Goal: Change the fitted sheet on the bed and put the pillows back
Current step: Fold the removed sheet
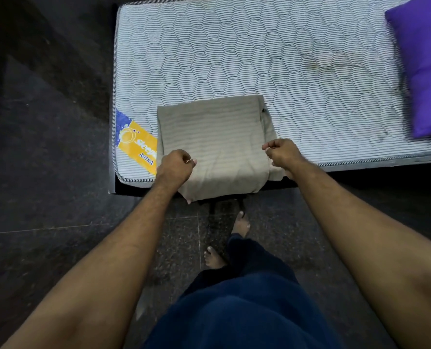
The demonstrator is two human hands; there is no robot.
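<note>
**Unfolding the clean sheet at the mattress corner**

Dark blue fleece trousers point(247, 311) fill the foreground. Beyond them, the left hand point(175, 166) and right hand point(282, 152) each pinch, fingers curled tight, a near edge of the folded grey-beige cotton fitted sheet point(214, 142), which lies on the bare quilted striped mattress point(259, 51) near its corner, overhanging the side. Best to lift both edges evenly and draw them apart so the soft, limp folds open without twisting. A plump purple pillow point(423, 66) rests at far right.
</note>
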